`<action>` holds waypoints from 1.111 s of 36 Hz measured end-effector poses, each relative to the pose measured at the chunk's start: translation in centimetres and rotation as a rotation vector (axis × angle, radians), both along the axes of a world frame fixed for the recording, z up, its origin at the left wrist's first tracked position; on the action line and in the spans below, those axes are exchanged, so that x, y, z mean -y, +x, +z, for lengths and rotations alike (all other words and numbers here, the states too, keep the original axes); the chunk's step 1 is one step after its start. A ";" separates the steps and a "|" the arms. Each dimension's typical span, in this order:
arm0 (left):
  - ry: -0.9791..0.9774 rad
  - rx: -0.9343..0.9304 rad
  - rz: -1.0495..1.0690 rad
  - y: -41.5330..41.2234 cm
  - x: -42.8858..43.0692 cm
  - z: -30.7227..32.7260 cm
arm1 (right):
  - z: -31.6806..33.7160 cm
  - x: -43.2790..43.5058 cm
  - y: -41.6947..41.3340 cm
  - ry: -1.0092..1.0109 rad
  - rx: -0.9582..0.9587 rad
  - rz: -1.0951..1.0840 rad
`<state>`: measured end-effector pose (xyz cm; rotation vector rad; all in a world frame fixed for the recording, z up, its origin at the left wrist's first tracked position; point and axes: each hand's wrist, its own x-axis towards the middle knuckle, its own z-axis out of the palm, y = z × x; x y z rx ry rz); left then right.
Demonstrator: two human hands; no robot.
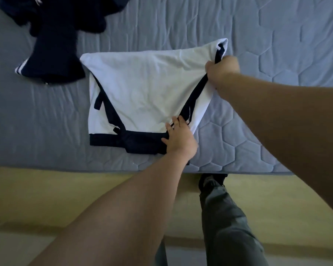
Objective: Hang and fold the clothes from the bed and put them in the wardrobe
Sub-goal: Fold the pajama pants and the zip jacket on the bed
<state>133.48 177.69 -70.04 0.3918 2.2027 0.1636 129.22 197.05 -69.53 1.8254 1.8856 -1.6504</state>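
White top with navy trim lies flat on the bed, near its front edge, partly folded.

Left hand: fingers straight and spread, pressing the lower right corner by the navy hem band.

Right hand: fingers curled round the top's right edge and its navy trim, lifting it.

Dark navy clothes are heaped at the far left, unfolded. No wardrobe is in view.

Risks:
- If the left hand's pin slips, the pull may drag the whole top and skew the fold.
- Loose navy straps could trail outside the fold.
- The hem sits close to the bed edge, so a hard tug might slide it off.
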 end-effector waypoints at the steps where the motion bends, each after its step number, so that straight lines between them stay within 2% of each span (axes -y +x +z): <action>1: 0.046 0.029 -0.012 0.3 -0.4 0.8 | 0.7 -0.6 0.6 0.032 0.026 -0.014; 6: 0.233 0.192 0.013 3.3 -2.6 5.0 | 4.1 -3.6 3.8 0.141 0.139 -0.135; 10: 0.255 0.396 -0.005 5.7 -4.6 7.4 | 6.4 -4.8 5.8 0.238 0.202 -0.133; 13: 0.250 0.464 0.027 7.3 -4.9 8.7 | 7.7 -3.8 6.3 0.298 0.231 -0.065; 17: 0.239 0.421 0.126 7.2 -2.7 9.3 | 8.4 -0.4 4.8 0.333 0.175 0.049; 24: 0.193 0.479 0.380 2.4 4.8 6.7 | 8.5 8.0 -1.3 0.426 -0.046 0.319; 29: 0.188 0.407 0.498 -1.6 9.7 3.2 | 6.6 12.3 -5.8 0.197 -0.151 0.372; 33: 0.161 0.395 0.555 -3.3 12.3 0.3 | 3.2 13.8 -8.1 0.127 -0.129 0.499; 37: 0.116 0.291 0.544 -3.8 14.6 -2.9 | 0.3 15.4 -8.7 0.084 0.042 0.598; 40: 0.130 0.240 0.609 -3.7 15.8 -4.2 | -0.5 15.9 -7.6 0.061 0.075 0.674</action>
